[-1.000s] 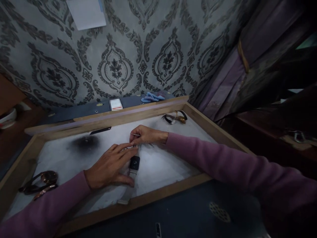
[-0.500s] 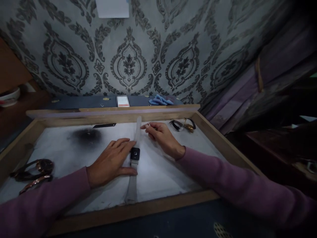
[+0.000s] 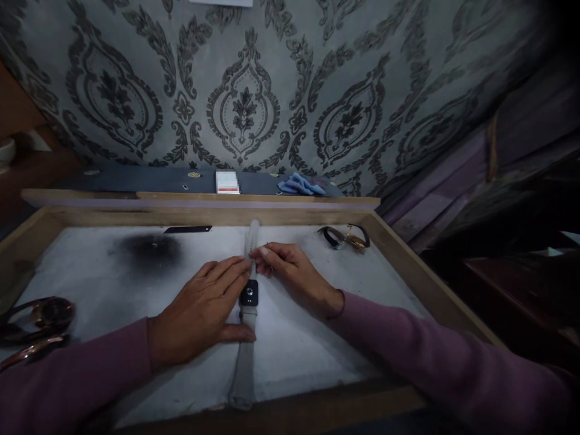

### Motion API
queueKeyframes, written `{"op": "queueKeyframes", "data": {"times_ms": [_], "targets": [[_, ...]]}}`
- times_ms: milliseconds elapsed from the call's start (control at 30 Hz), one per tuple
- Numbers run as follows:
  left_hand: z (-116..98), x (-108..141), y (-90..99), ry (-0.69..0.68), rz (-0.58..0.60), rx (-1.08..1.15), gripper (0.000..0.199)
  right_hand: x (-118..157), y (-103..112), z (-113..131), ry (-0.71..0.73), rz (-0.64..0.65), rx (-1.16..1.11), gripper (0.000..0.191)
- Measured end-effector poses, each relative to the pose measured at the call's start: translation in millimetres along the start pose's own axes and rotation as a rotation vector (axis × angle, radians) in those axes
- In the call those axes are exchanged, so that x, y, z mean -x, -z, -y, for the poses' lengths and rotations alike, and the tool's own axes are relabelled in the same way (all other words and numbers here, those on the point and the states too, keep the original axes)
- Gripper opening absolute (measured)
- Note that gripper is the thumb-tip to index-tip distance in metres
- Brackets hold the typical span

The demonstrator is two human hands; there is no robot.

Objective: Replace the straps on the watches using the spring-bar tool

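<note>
A smartwatch (image 3: 249, 293) with a light strap lies face down and stretched out, pointing away from me, on the white bottom of a wooden tray (image 3: 408, 284). My left hand (image 3: 203, 308) rests beside it from the left, its fingertips on the upper strap and its thumb on the lower strap, just below the watch body. From the right, my right hand (image 3: 294, 275) touches the upper strap near my left fingertips. Its thumb and index finger are pinched together; whatever is between them is too small to make out.
Two watches, one being a round watch (image 3: 54, 313), lie at the tray's left. A black blade (image 3: 188, 229) is near the back edge, and more watches (image 3: 347, 237) at the back right. Behind the tray are a white box (image 3: 227, 182) and a blue cloth (image 3: 299, 184).
My right hand has moved down the strap, closer to the watch body and my left fingertips. My left hand keeps its place on the strap. The view has shifted slightly closer.
</note>
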State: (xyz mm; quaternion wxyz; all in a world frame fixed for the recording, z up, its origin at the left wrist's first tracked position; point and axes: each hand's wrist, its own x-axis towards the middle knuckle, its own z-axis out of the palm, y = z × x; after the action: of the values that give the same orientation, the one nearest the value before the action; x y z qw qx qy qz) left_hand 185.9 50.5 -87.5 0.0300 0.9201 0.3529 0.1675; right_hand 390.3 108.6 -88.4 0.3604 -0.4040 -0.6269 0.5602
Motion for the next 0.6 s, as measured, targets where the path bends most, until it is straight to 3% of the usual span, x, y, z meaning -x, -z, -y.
{"op": "queueKeyframes", "data": {"times_ms": [133, 333, 600], "targets": [[0.5, -1.8, 0.6, 0.030, 0.021, 0.058, 0.073, 2.5, 2.9, 4.3, 0.021, -0.015, 0.022, 0.043], [2.8, -3.6, 0.7, 0.058, 0.029, 0.109, 0.075, 11.5, 3.9, 21.9, 0.164, -0.147, 0.277, 0.035], [2.7, -2.8, -4.0, 0.062, -0.017, 0.109, 0.083, 19.4, -8.3, 13.5, 0.097, -0.029, 0.141, 0.043]]}}
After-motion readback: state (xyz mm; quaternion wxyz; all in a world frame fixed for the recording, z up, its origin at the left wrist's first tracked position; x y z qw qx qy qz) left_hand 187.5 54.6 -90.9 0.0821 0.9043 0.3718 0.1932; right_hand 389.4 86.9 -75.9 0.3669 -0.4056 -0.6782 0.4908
